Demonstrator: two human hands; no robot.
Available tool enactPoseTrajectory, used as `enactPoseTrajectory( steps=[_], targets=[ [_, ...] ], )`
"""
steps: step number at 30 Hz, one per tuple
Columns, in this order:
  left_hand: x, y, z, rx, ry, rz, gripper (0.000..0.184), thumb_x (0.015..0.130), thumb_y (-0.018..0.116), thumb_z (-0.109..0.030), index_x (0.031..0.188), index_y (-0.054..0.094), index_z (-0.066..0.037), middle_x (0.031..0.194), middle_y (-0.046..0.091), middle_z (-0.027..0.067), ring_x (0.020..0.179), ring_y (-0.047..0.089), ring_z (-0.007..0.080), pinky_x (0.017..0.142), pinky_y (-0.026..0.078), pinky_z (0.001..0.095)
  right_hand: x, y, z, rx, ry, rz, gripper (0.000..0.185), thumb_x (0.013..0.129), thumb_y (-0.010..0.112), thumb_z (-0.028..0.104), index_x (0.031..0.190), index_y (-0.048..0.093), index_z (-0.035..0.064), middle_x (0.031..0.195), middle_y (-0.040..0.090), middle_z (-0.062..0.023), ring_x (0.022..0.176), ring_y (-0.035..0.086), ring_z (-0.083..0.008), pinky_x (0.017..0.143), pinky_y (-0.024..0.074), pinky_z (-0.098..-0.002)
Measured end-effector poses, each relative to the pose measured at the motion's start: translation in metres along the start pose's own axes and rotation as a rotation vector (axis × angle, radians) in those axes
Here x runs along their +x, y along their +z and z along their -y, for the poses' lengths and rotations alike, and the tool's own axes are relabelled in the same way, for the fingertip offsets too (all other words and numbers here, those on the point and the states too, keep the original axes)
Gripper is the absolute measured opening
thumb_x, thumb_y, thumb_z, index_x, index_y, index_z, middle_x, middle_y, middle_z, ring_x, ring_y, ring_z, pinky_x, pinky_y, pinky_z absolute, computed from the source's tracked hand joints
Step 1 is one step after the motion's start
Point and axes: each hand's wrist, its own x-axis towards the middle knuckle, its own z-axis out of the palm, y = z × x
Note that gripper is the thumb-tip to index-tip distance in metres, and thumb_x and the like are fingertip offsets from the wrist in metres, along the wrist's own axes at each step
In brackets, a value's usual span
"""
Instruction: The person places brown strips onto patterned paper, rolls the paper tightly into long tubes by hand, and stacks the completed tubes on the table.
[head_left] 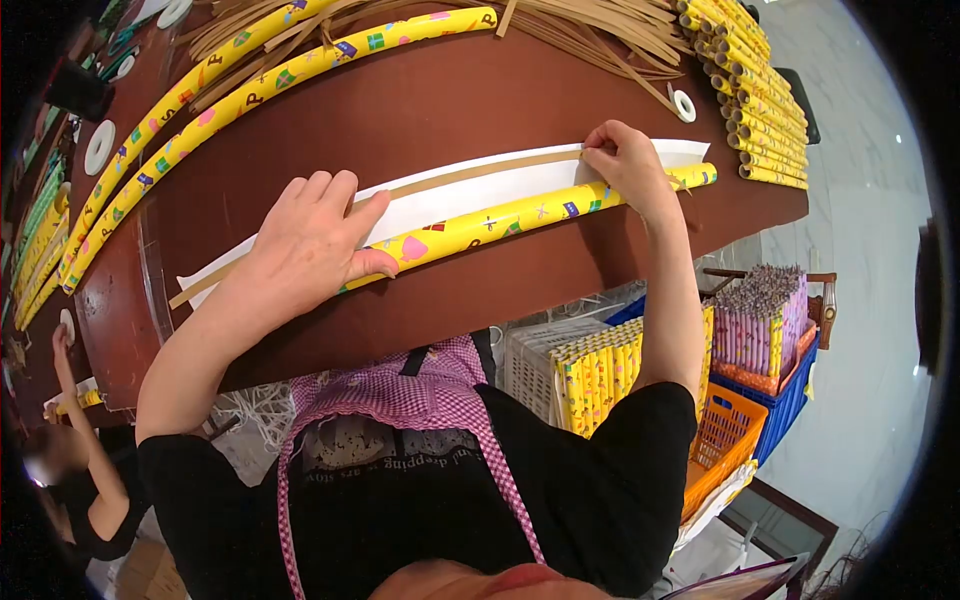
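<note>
A partly unrolled tube of yellow patterned wrapping paper (455, 240) lies in front of me, its white underside (440, 198) turned up along the far edge. Along that white side runs a narrow brown strip (480, 174). Flat across the left part of the strip and paper rests my left hand (315, 235), its fingers and thumb stretched out and the thumb on the yellow roll. My right hand (628, 165) is closed in a pinch at the strip near the paper's right end; its fingertips partly hide the strip there.
Two long yellow rolls (270, 85) lie at the back left, with a pile of brown strips (590, 35) behind. Yellow tubes (750, 110) are stacked at the right edge. White tape rolls (683, 105) lie about. Below right stand an orange crate (725, 440) and filled baskets. Another person's arm (90, 430) shows left.
</note>
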Motion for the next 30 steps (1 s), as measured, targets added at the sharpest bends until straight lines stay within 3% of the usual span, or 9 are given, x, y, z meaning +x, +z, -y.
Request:
enactPoseTrajectory(
  steps=[16,22,24,30],
  targets=[
    [0.004,-0.005,0.000,0.000,-0.008,-0.006,0.066,0.081,0.064,-0.058,0.116,0.064,-0.002,0.092,0.050,0.0114,0.087,0.050,0.0262,0.078,0.043,0.0360,-0.004,0.013,0.002,-0.053,-0.034,-0.133,0.015,0.083,0.067,0.009,0.090,0.066,-0.0033,0.075,0.067,-0.0118,0.070,0.064,-0.0188,0.067,0.0502,-0.0319],
    [0.006,-0.003,0.015,-0.029,0.099,0.015,0.061,0.089,0.053,-0.059,0.113,0.063,-0.003,0.094,0.050,0.0113,0.089,0.051,0.0264,0.081,0.043,0.0371,-0.005,0.016,0.000,-0.032,-0.055,-0.156,0.015,0.083,0.066,0.009,0.090,0.065,-0.0037,0.076,0.068,-0.0130,0.071,0.065,-0.0199,0.068,0.0509,-0.0323],
    [0.009,-0.005,0.020,-0.076,0.111,0.070,0.059,0.092,0.048,-0.058,0.115,0.063,-0.006,0.095,0.051,0.0111,0.090,0.051,0.0265,0.083,0.044,0.0381,-0.005,0.016,0.000,-0.047,-0.042,-0.162,0.015,0.083,0.066,0.009,0.091,0.065,-0.0039,0.077,0.068,-0.0138,0.072,0.065,-0.0216,0.069,0.0512,-0.0329],
    [0.015,-0.007,0.025,-0.129,0.125,0.155,0.049,0.092,0.052,-0.053,0.120,0.064,-0.014,0.095,0.051,0.0111,0.089,0.051,0.0271,0.084,0.044,0.0387,-0.007,0.017,0.002,-0.063,-0.070,-0.194,0.014,0.085,0.066,0.009,0.092,0.065,-0.0040,0.079,0.069,-0.0159,0.074,0.067,-0.0264,0.071,0.0522,-0.0348]
  ],
)
